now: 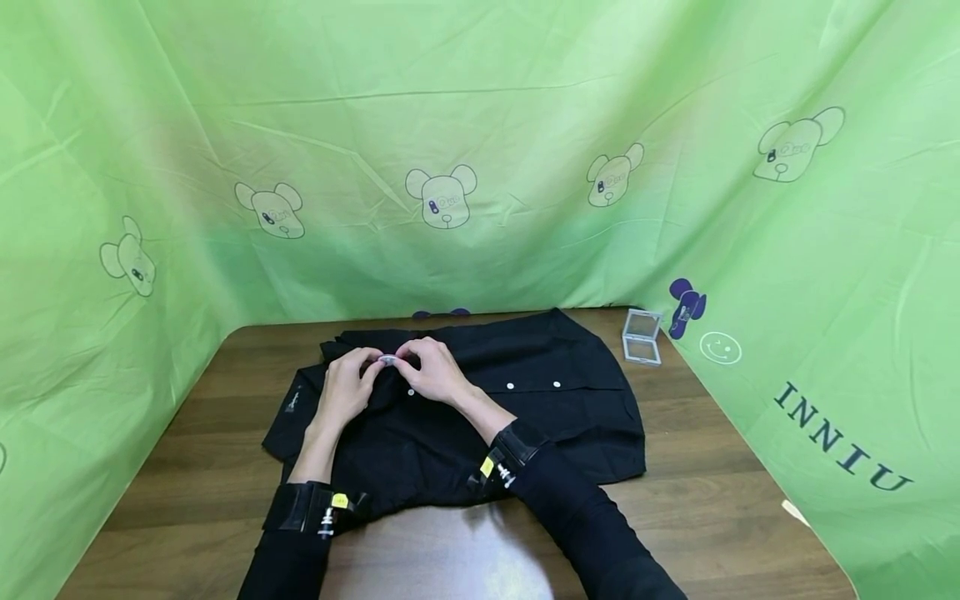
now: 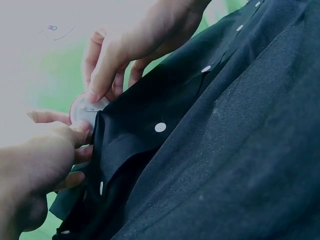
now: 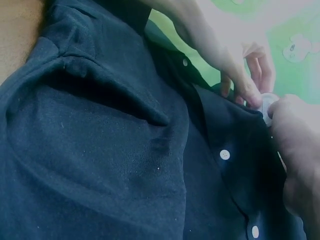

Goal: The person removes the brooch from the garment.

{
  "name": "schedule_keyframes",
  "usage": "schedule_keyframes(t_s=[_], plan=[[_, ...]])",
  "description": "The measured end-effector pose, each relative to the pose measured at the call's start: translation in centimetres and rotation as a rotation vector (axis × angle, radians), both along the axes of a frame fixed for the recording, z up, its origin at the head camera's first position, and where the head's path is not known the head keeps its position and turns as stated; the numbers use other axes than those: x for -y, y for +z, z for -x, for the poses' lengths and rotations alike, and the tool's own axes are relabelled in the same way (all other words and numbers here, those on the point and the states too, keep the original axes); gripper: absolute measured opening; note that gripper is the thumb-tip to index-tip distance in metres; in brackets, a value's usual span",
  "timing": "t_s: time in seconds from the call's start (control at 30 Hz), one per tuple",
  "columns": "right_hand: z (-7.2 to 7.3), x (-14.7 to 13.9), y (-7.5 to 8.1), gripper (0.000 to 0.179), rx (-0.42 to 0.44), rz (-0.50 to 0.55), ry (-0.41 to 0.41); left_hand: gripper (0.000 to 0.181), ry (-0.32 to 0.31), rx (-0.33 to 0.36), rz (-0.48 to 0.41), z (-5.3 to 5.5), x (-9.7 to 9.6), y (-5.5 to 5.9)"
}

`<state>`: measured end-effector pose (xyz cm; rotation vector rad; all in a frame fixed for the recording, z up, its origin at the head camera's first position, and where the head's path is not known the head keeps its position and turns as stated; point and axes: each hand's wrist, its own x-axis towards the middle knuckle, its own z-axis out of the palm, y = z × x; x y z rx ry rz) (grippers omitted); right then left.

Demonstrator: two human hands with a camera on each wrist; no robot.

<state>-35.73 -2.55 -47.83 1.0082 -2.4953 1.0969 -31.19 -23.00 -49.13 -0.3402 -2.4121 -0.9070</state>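
A black short-sleeved shirt point(image 1: 465, 442) with white buttons lies spread on the table. Over its front, my left hand point(image 1: 348, 385) and right hand point(image 1: 433, 371) meet at a round badge point(image 1: 387, 360). From the left wrist view, the badge point(image 2: 80, 108) shows its pale back with a thin pin along it, and a fold of the shirt is raised against it. My left thumb and fingers pinch its lower edge; my right thumb and fingers grip the upper edge. In the right wrist view, the right hand point(image 3: 300, 145) partly hides the badge.
A small hinged case point(image 1: 642, 337) stands open at the back right of the wooden table point(image 1: 720, 500). Green printed cloth point(image 1: 525, 108) hangs behind the table and along both sides. A band with a small device circles each wrist.
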Motion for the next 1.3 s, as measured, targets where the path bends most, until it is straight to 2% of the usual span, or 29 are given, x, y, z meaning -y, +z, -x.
schedule_keyframes(t_s=[0.23, 0.53, 0.77, 1.3], plan=[[0.0, -0.1, 0.0, 0.02, -0.003, -0.039, -0.023, 0.009, -0.009, -0.005, 0.008, -0.1, -0.1, 0.0], [-0.3, -0.1, -0.5, 0.018, -0.01, 0.029, -0.067, 0.011, -0.019, -0.032, 0.025, -0.2, -0.1, 0.0], [-0.3, -0.1, -0.7, 0.018, 0.011, 0.053, -0.083, 0.015, -0.024, 0.011, 0.007, -0.3, -0.1, 0.4], [-0.4, -0.2, -1.4, 0.016, 0.025, 0.074, -0.11, 0.015, -0.002, 0.028, 0.004, 0.1, -0.1, -0.3]])
